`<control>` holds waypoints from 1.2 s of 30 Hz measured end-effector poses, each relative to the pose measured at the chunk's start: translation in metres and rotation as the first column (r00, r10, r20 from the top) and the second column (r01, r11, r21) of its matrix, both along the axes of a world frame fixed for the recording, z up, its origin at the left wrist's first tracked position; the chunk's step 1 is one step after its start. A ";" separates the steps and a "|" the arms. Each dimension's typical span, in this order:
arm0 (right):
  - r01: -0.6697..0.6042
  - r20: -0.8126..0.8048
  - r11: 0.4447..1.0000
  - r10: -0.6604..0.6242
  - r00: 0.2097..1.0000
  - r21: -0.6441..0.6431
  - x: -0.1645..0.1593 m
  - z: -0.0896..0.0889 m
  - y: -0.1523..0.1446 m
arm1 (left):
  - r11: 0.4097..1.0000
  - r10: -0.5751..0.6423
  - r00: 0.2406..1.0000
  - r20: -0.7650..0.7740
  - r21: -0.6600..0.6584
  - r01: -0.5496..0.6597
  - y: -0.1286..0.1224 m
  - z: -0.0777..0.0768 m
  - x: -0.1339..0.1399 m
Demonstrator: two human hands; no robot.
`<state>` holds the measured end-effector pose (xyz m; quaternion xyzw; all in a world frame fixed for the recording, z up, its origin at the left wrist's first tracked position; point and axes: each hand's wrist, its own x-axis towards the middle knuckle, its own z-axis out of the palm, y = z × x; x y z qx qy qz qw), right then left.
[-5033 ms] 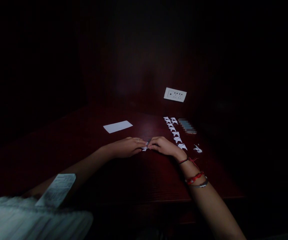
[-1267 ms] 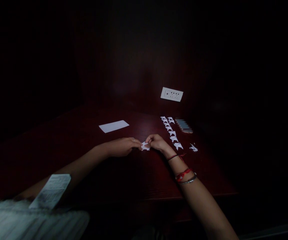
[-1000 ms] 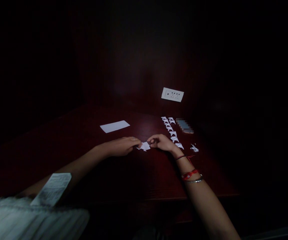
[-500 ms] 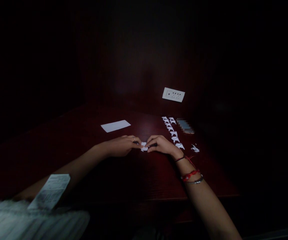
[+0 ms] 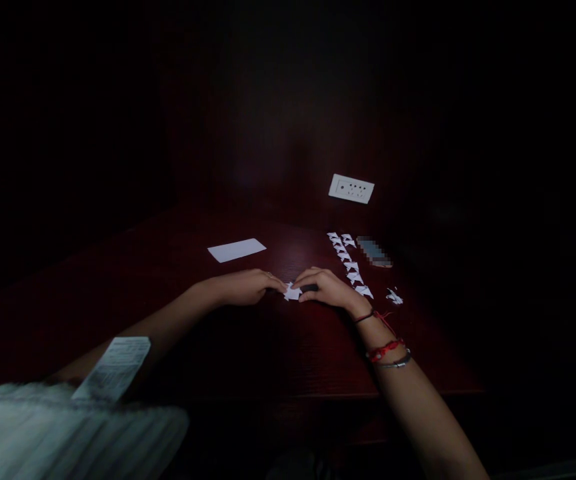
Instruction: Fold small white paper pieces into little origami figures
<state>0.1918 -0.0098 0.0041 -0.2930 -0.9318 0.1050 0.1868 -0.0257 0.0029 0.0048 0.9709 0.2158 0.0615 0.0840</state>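
A small folded white paper piece (image 5: 293, 292) lies on the dark red table between my hands. My left hand (image 5: 248, 287) reaches in from the left, its fingertips closed on the paper's left edge. From the right, the fingers of my right hand (image 5: 325, 288) curve down onto the paper's upper right side, the thumb by its lower right edge. Just right of that hand runs a column of several folded white paper pieces (image 5: 352, 267). Fine creases in the held paper are too small to make out.
A flat white paper strip (image 5: 237, 250) lies to the left. A phone with a blurred screen (image 5: 374, 251) rests beyond the folded pieces, and paper scraps (image 5: 395, 296) lie at right. A socket plate (image 5: 351, 189) is on the back wall. The table (image 5: 288, 360) has its near edge below.
The paper between my hands has turned a little and shows a more pointed outline. My left fingers have drawn together at its edge. The whole view has shifted slightly.
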 end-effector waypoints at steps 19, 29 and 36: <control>0.074 -0.005 0.997 -0.074 0.997 0.026 -0.016 -0.010 0.005 | 0.996 0.059 0.997 -0.051 0.069 -0.055 -0.001 0.002 -0.002; 0.144 0.005 0.986 -0.145 0.989 0.087 -0.022 -0.016 0.012 | 0.994 0.082 0.994 -0.065 0.073 -0.077 -0.008 0.006 0.000; 0.156 0.000 0.980 -0.158 0.988 0.122 -0.022 -0.018 0.014 | 0.994 0.088 0.994 -0.060 0.062 -0.084 -0.012 0.008 0.004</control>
